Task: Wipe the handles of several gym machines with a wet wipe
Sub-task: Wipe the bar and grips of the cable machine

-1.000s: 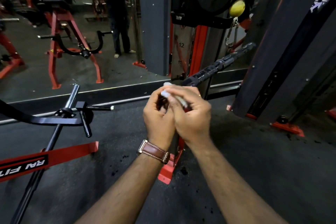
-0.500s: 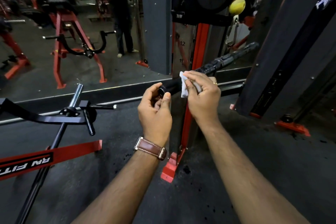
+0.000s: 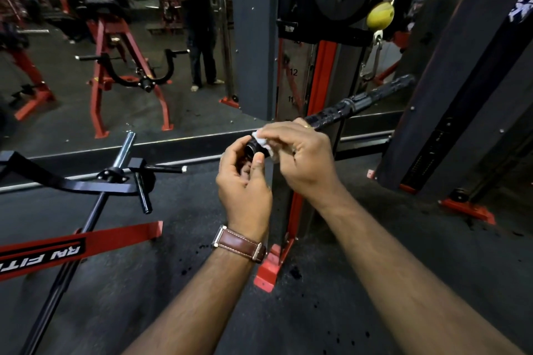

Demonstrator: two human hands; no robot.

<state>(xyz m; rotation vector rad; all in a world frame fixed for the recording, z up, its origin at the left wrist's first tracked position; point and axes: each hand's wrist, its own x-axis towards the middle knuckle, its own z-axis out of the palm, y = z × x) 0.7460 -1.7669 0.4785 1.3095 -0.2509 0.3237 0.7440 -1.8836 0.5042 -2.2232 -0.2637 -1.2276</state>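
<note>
A black straight bar handle (image 3: 357,103) hangs from a carabiner on the cable machine and slopes down toward me. My left hand (image 3: 243,181), with a brown watch strap on its wrist, pinches the bar's near end cap between thumb and fingers. My right hand (image 3: 300,155) wraps a white wet wipe (image 3: 264,143) around the bar just behind that end. Only a small patch of the wipe shows between the two hands.
The red and grey cable machine column (image 3: 320,72) stands right behind the bar, with a yellow ball stop (image 3: 379,16) above. A black T-bar row handle (image 3: 115,179) on a red frame lies to the left. A wall mirror reflects more machines and a person (image 3: 199,23).
My right hand drew apart from the left, carried the wipe onto the bar and now grips it close to the end cap. My left hand stayed on the bar's end.
</note>
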